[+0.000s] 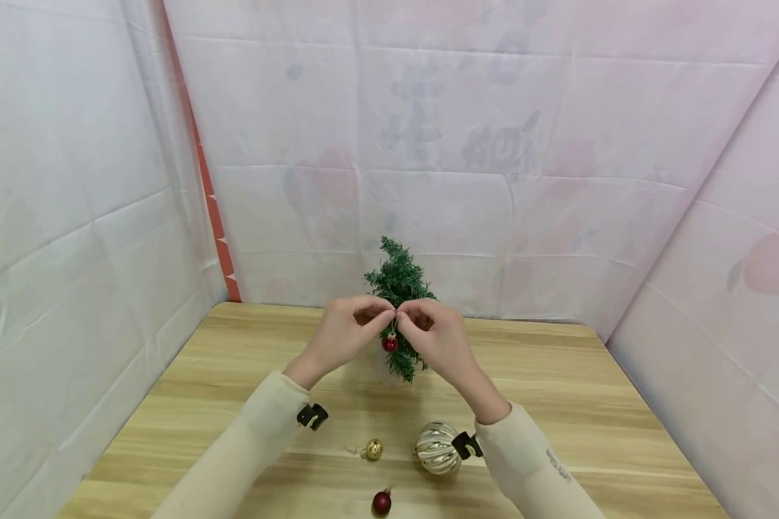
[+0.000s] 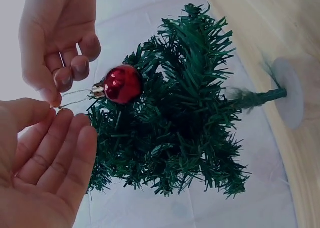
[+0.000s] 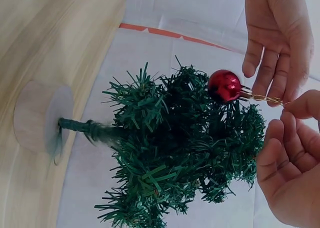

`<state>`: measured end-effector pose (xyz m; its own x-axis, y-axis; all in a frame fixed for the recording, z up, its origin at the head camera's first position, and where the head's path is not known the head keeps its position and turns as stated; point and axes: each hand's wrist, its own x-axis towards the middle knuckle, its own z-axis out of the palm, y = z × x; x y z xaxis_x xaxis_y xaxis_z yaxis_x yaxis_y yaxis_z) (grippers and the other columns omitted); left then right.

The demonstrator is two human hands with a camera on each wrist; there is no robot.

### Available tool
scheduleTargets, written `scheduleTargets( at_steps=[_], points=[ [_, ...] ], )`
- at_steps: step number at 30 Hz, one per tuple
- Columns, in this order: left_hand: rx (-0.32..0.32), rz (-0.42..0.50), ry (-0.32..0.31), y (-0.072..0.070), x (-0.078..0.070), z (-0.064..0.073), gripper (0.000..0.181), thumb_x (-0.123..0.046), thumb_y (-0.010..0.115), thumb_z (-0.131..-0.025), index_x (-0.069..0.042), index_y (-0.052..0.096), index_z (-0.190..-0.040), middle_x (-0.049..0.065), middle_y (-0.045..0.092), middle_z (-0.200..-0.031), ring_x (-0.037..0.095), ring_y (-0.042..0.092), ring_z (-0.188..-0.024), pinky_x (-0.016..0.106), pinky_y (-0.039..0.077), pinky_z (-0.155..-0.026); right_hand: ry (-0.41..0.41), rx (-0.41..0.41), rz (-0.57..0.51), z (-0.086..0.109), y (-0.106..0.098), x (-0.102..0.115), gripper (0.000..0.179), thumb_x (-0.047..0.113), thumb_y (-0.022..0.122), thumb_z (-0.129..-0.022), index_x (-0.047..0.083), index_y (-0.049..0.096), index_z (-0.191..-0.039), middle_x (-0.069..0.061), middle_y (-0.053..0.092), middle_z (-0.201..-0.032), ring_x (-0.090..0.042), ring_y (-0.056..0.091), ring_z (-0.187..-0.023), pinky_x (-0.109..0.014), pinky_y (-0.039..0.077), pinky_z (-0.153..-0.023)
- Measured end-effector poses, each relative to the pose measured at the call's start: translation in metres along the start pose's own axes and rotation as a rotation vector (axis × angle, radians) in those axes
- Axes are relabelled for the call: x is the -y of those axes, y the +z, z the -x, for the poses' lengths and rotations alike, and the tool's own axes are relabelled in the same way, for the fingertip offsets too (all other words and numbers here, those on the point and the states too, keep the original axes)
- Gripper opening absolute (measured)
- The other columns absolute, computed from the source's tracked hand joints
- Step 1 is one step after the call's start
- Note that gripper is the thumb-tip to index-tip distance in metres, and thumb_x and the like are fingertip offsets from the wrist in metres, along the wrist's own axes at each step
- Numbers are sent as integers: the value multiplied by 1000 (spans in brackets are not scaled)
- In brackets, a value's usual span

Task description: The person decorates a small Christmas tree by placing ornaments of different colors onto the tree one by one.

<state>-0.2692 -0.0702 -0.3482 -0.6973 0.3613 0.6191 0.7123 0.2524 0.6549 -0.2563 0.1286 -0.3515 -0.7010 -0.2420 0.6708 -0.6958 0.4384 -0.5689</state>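
Note:
A shiny red bauble [image 1: 389, 343] with a gold cap hangs from a thin gold string [image 3: 267, 98] in front of a small green Christmas tree [image 1: 397, 277]. My left hand [image 1: 350, 328] pinches the string's end between thumb and index finger. Fingertip to fingertip with it, my right hand [image 1: 436, 333] pinches the same end from the other side. In the left wrist view the red bauble [image 2: 122, 84] overlaps the tree's branches [image 2: 185, 113]. The tree stands upright on a pale round base [image 3: 42, 115].
On the wooden table [image 1: 247, 461], nearer to me, lie a small gold bauble [image 1: 373, 450], a dark red bauble [image 1: 381, 502] and a large ribbed silver-gold ornament [image 1: 437, 448] beneath my right wrist. White printed cloth [image 1: 428, 108] hangs behind the table and along both sides.

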Motion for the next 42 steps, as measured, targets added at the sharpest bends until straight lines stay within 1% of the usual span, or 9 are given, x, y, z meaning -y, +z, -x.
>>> scheduleTargets(
  at_steps=[4, 8, 11, 18, 21, 27, 31, 36, 42],
  points=[
    [-1, -12, -20, 0, 1, -5, 12, -23, 66, -98, -19, 75, -103, -3, 75, -91, 15, 67, -69, 28, 54, -59, 37, -17, 7, -6, 2, -2, 11, 14, 64, -97, 13, 75, -95, 4, 63, -72, -10, 52, -57, -26, 45, -54],
    [-8, -51, -36, -1, 3, -9, 12, -23, 65, -98, -18, 75, -103, -1, 74, -90, 11, 63, -66, 28, 52, -57, 47, -43, 16, -11, 4, -4, 11, 14, 64, -97, 13, 75, -94, 5, 61, -67, -11, 49, -53, -26, 42, -52],
    [-10, -69, -50, 0, 4, -11, 13, -23, 65, -98, -17, 75, -104, 1, 75, -89, 9, 61, -64, 28, 51, -57, 51, -58, 28, -13, 6, -6, 11, 14, 64, -97, 13, 75, -93, 5, 59, -65, -12, 49, -53, -27, 42, -52],
    [-21, -88, -67, 1, 5, -14, 13, -23, 65, -98, -17, 75, -104, 3, 75, -87, 9, 63, -68, 29, 53, -60, 43, -69, 21, -15, 9, -10, 11, 12, 64, -96, 11, 75, -93, 4, 59, -65, -12, 49, -53, -26, 41, -52],
    [-30, -99, -62, 2, 5, -16, 12, -23, 65, -98, -18, 75, -103, 1, 74, -86, 8, 63, -70, 29, 53, -61, 39, -84, 34, -17, 10, -10, 11, 12, 64, -96, 12, 75, -93, 4, 58, -65, -12, 48, -53, -26, 41, -52],
    [-72, -115, -52, 4, 6, -18, 11, -21, 67, -97, -16, 76, -101, -1, 74, -85, 6, 66, -75, 29, 54, -65, 35, -93, 90, -20, 9, -11, 12, 13, 64, -96, 12, 75, -94, 5, 59, -65, -11, 48, -53, -27, 42, -53],
    [-85, -129, -51, 4, 6, -18, 12, -20, 66, -97, -14, 76, -101, -2, 74, -83, 7, 64, -70, 28, 54, -62, 36, -103, 101, -21, 9, -11, 12, 12, 64, -96, 11, 76, -92, 5, 58, -62, -11, 47, -51, -27, 41, -52],
    [-100, -159, -57, 5, 7, -18, 12, -20, 66, -98, -14, 76, -101, -6, 71, -79, 7, 61, -63, 28, 52, -56, 34, -105, 122, -23, 8, -10, 12, 10, 64, -95, 9, 76, -91, 5, 57, -61, -11, 47, -50, -28, 42, -54],
    [-115, -197, -70, 5, 7, -19, 13, -20, 66, -97, -15, 77, -100, -8, 69, -75, 6, 58, -59, 27, 50, -53, 38, -112, 141, -24, 9, -10, 13, 10, 65, -94, 9, 77, -91, 5, 57, -58, -10, 45, -48, -28, 43, -56]
  ],
)
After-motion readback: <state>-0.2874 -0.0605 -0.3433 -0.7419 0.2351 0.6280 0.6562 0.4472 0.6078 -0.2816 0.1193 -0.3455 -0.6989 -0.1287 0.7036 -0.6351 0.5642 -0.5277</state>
